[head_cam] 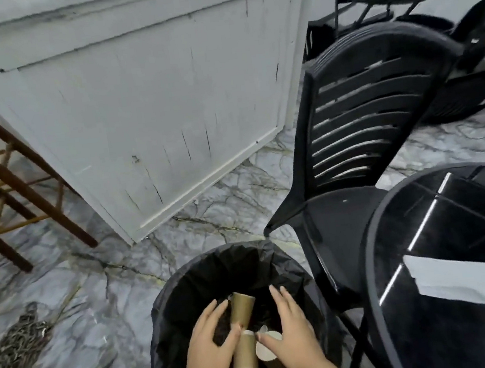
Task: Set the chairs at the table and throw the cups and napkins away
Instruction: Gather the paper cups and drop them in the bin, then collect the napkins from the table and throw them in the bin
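Floor: grey-white marble tiles with dark veins (pixel 215 217).
Wall: white cracked wooden panel (pixel 141 104).
Bin: round bin lined with a black plastic bag (pixel 202 270), beside the black slatted plastic chair (pixel 359 128).
Tabletop: glossy black round tabletop (pixel 451 220), bearing a white paper napkin (pixel 457 277).
Cups: tan paper cups (pixel 243 307) over the bin's mouth.
Hands: left hand (pixel 211 341) and right hand (pixel 291 329) spread, fingers straight, touching the cups.
Corner: brown wooden stool (pixel 0 169).

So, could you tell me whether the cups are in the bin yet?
Going in: the paper cups are within the bin's black-lined mouth, between both open hands.
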A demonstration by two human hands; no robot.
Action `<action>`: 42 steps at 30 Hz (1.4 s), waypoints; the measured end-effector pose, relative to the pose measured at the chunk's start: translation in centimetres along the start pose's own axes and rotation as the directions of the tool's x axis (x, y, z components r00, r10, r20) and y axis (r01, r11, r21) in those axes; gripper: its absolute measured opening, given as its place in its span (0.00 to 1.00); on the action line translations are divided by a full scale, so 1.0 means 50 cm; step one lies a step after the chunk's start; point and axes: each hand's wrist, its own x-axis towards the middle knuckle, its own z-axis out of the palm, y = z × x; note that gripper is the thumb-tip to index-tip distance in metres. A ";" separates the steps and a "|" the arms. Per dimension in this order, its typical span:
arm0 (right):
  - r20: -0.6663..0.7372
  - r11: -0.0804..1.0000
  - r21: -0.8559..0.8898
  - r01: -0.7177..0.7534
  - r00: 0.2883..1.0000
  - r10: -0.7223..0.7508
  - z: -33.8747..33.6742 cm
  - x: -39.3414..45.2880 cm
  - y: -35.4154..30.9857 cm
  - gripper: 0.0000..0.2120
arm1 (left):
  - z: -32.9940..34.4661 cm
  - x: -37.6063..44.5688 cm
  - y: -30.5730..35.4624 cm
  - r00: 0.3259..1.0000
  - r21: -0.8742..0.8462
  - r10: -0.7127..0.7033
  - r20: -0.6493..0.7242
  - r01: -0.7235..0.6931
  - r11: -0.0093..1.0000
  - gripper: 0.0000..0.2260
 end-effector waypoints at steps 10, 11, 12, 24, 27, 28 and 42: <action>-0.330 0.993 0.041 0.113 0.939 -0.093 -0.261 -0.138 -0.114 0.40 | -0.034 -0.012 0.309 0.947 -0.070 0.303 0.104 -0.297 0.952 0.19; -0.362 0.992 0.044 0.114 0.928 -0.091 -0.282 -0.153 -0.115 0.40 | -0.033 -0.018 0.334 0.938 -0.083 0.326 0.116 -0.318 0.945 0.19; -0.393 0.992 0.053 0.113 0.916 -0.083 -0.302 -0.169 -0.114 0.40 | -0.030 -0.024 0.357 0.927 -0.095 0.350 0.132 -0.340 0.936 0.19; -0.647 0.987 0.159 -0.013 0.754 0.114 -0.462 -0.365 0.014 0.39 | 0.093 -0.106 0.541 0.756 -0.172 0.556 0.346 -0.531 0.830 0.18; -0.676 0.985 0.161 -0.070 0.719 0.161 -0.498 -0.410 0.068 0.40 | 0.146 -0.132 0.580 0.714 -0.178 0.587 0.382 -0.567 0.804 0.18; -0.681 0.982 0.165 -0.088 0.710 0.178 -0.509 -0.424 0.087 0.40 | 0.164 -0.141 0.591 0.703 -0.181 0.594 0.392 -0.574 0.799 0.18; -0.721 0.931 0.325 -0.168 0.593 0.359 -0.643 -0.593 0.346 0.39 | 0.421 -0.285 0.677 0.615 -0.160 0.602 0.509 -0.620 0.768 0.18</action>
